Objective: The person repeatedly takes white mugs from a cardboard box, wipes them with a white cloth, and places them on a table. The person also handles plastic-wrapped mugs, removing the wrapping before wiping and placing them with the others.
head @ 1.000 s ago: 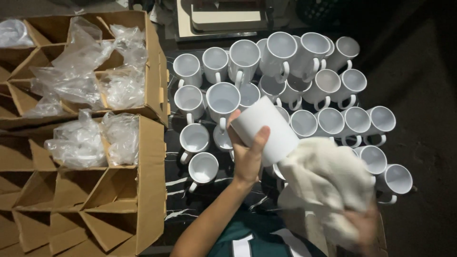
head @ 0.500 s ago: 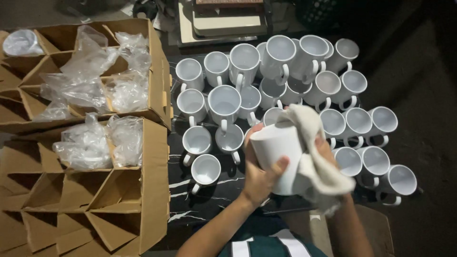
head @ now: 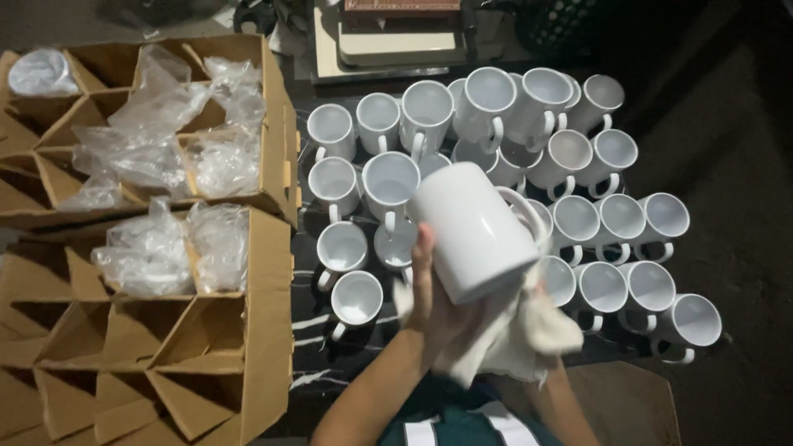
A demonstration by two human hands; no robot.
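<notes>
Head view: looking straight down on a dark surface (head: pixel 747 157) crowded with mugs, cartons at the left.
Left hand (head: pixel 429 297): raised over the surface, fingers wrapped narrow around the base of a white mug (head: pixel 472 230); thumb lies up the mug's near side.
White mug: held in the air, tilted, closed bottom toward the camera, handle out on the far right side; it hangs above the middle of the standing mugs.
Right hand: hidden under a pale cloth (head: pixel 516 330); only the forearm shows below it, so finger state cannot be told.
Pale cloth: bunched and crumpled, touching the lower edge of the held mug, draped down just right of the left wrist.
Standing mugs (head: pixel 615 219): many white ones, mouths up, packed close, some touching; a few at the back lean on each other.
Cardboard boxes (head: pixel 268 272): two cartons with card dividers, side by side at the left edge of the mugs.
Plastic bags (head: pixel 157 136): clear, crumpled, stuffed in several compartments; the nearer compartments show bare card.
Flat press-like device (head: pixel 396 33): at the top edge, behind the mugs, partly cut off.
</notes>
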